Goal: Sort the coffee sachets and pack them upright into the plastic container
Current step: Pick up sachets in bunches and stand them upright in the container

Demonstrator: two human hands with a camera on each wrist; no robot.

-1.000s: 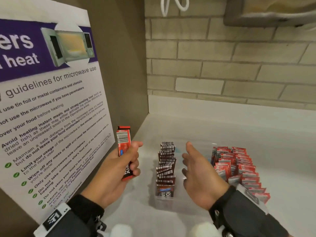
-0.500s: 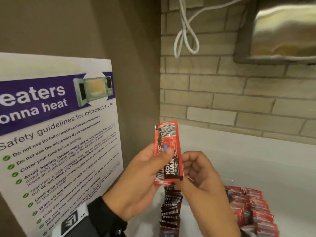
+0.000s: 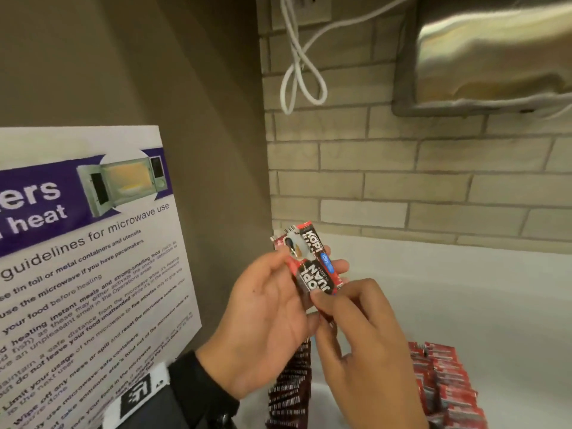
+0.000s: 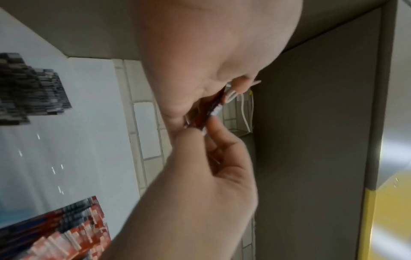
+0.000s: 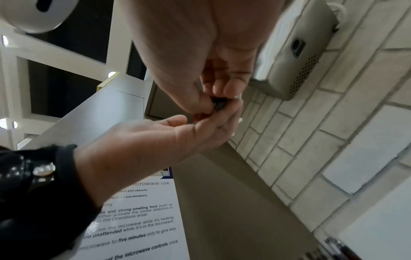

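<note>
I have my left hand [image 3: 263,317] raised in front of the brown side panel, its thumb and fingers curled round a small fan of red-and-black foil coffee sachets [image 3: 312,267], and my right hand [image 3: 365,345] has come in from below with thumb and forefinger pinching the lower end of the front sachet. So both hands are closed on the same little bundle, well above the white worktop [image 3: 464,305]. How many sachets are in the fan I cannot tell; at least two faces show. The risk I see is in the parting: the foil looks slick, and if I pull the front one while the left thumb eases, I judge the ones behind could slide out and drop. Straight below stands the row of dark barcode-backed sachets [image 3: 289,388], on edge and leaning on one another, with the block of red sachets [image 3: 445,382] near it on the right; a falling packet could knock those rows over or land in the wrong sort. I cannot make out the clear plastic container's walls here, so I would look down before lowering anything. Pinching too hard might also crease the packet so it will not stand upright.
</note>
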